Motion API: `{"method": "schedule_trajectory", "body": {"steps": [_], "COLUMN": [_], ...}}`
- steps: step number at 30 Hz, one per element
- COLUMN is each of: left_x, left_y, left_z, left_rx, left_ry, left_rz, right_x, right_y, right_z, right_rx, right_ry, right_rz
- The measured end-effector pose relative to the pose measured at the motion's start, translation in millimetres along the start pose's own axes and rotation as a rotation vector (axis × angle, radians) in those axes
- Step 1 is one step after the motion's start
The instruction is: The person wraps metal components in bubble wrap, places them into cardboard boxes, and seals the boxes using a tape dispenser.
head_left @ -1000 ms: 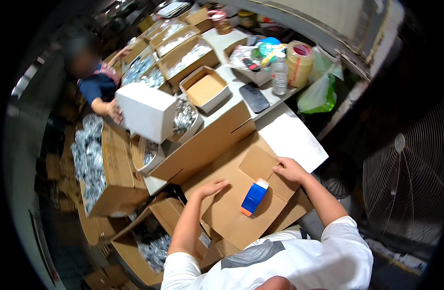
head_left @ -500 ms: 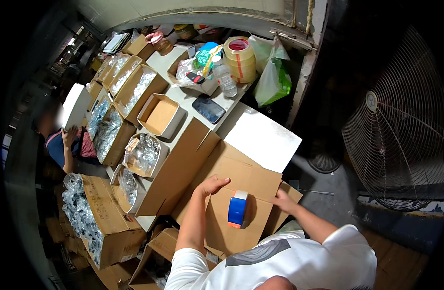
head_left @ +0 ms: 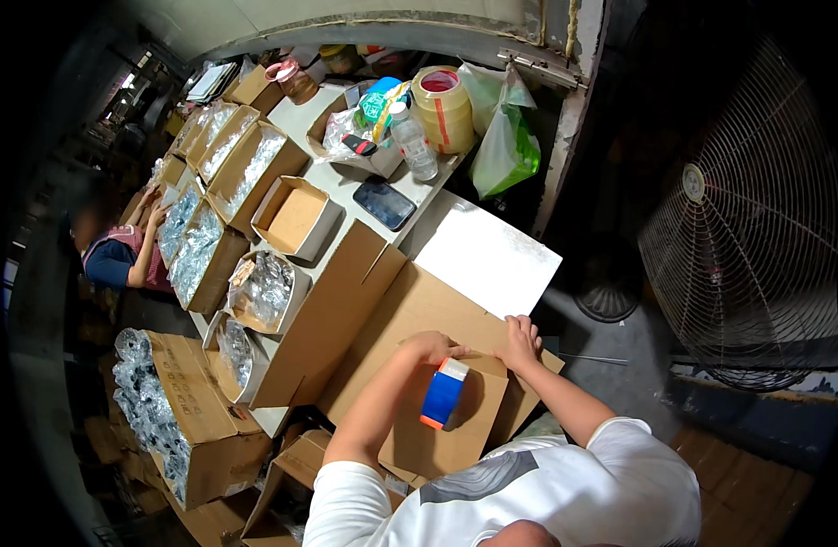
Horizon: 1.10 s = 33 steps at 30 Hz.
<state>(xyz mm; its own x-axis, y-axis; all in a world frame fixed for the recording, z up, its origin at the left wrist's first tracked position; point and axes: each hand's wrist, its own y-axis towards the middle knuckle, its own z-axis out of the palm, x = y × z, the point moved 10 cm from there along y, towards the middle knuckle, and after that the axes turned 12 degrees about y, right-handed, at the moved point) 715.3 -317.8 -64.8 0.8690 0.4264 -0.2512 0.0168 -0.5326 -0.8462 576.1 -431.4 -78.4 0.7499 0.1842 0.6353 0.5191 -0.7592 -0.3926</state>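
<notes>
A brown cardboard piece (head_left: 428, 442) with a crease across it lies in front of me, over a larger cardboard sheet (head_left: 387, 314). Bent over the far left part of its folded edge is my left hand (head_left: 433, 347), fingers closed on the cardboard and partly hidden. At the far right corner of the same fold, my right hand (head_left: 519, 342) has its fingers closed over the board. A blue tape roll in a holder (head_left: 444, 397) with orange and white ends rests on the cardboard, just below my left hand.
A white board (head_left: 483, 251) lies beyond the cardboard. On the table (head_left: 341, 191) at the left stand boxes of plastic-wrapped items (head_left: 259, 290), a phone (head_left: 384, 203), a bottle (head_left: 413, 141) and clear tape rolls (head_left: 444, 111). A large fan (head_left: 697, 182) stands right; another person (head_left: 127, 255) works far left.
My left hand has moved forward and right to the fold; my right hand has moved up onto the corner. The far flap has folded over. The other person's white box has been lowered from view.
</notes>
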Motion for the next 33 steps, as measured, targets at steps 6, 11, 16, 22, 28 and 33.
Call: {"method": "schedule_trajectory", "body": {"steps": [6,11,16,22,28,33], "left_x": [-30.9,-22.4,-15.6,-5.3,3.8,15.0], "left_y": [-18.0,-32.5,-120.4,-96.9,-87.7,-84.4], "left_z": [5.4,-29.3,-46.4,-27.1,-25.5,-25.3], "left_rx": [0.198,-0.379,-1.301,-1.137,-1.162,-1.025], "left_ry": [0.134,0.014,0.192,0.228,0.211,0.054], "left_rz": [0.159,0.116,0.009,-0.007,0.028,0.053], "right_x": [5.4,12.8,55.7,58.1,208.7,200.5], "right_y": [5.3,-2.4,-73.8,-73.9,-104.6,-30.6], "right_z": [2.5,2.8,-18.8,-10.5,8.5,13.0], "right_rx": [0.066,-0.02,0.218,0.328,0.617,1.124], "right_ry": [0.003,0.194,0.313,0.335,0.382,0.017], "right_rz": [-0.009,-0.264,-0.475,-0.39,-1.018,-0.718]}}
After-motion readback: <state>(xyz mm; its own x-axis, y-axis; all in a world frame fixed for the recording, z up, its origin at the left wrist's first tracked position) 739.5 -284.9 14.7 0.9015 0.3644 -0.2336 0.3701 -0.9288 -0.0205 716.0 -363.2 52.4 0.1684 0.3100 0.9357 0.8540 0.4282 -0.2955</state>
